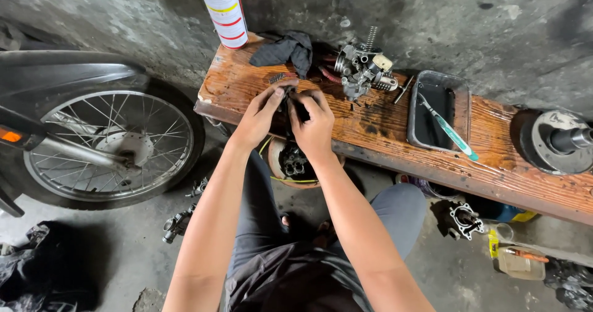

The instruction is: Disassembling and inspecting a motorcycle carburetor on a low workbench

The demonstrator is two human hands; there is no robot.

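Floor, near: small metal parts [178,222] lie left of the person's knees, and a cylinder-like metal casting [463,219] lies to the right under the tabletop
Bowl: a round dish with dark parts inside [295,162] sits just below the hands, near the plank's front edge
Left hand [258,117]: fingers curled, pinching the left side of the small black part
Right hand [314,125]: fingers curled, thumb pressed on top, pinching the same part from the right
Small black part [288,105]: held between both hands over the front edge of the tabletop; dark, compact, mostly hidden by the fingers, so its exact shape cannot be told
Handling, as a judgement: likely light and stiff, probably oily and so slippery; best gripped by its outer edges with fingertips from both sides, kept over the plank or bowl in case it drops
Tabletop [383,142]: a wet, stained wooden plank
Tray [440,111]: dark rectangular, right of the hands, with a teal-handled toothbrush [449,130] lying across it
Carburettor [363,68]: bare metal, far of the hands, spring sticking up
Rag [285,49]: dark, crumpled, far left
Spray can [222,11]: white and red, upright, at the far wall
Wheel [108,145]: spoked, far left of the plank
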